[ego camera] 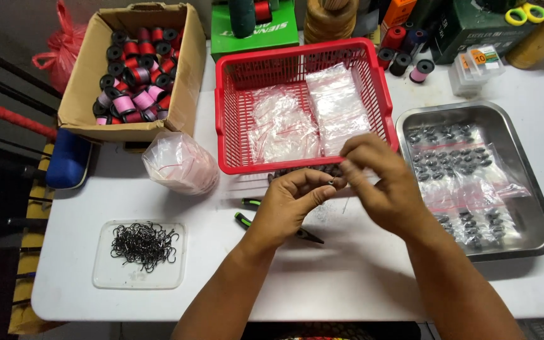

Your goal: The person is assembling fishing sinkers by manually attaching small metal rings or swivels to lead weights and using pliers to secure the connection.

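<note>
My left hand [291,201] and my right hand [379,182] meet over the white table [360,277], just in front of the red plastic basket [237,167]. The fingertips of both hands pinch a small dark item [331,182], too tiny to identify, along with what looks like a small clear bag under my right hand. Green-handled pliers [245,220] lie on the table below my left wrist. A clear lid with a heap of black fishing hooks [144,244] sits at the front left.
The basket holds small clear bags [338,107]. A steel tray [539,214] at right holds filled bags of dark pieces. A cardboard box of thread spools [135,72] stands back left, a bundle of clear bags [179,162] beside it. Spools, boxes and scissors crowd the back edge.
</note>
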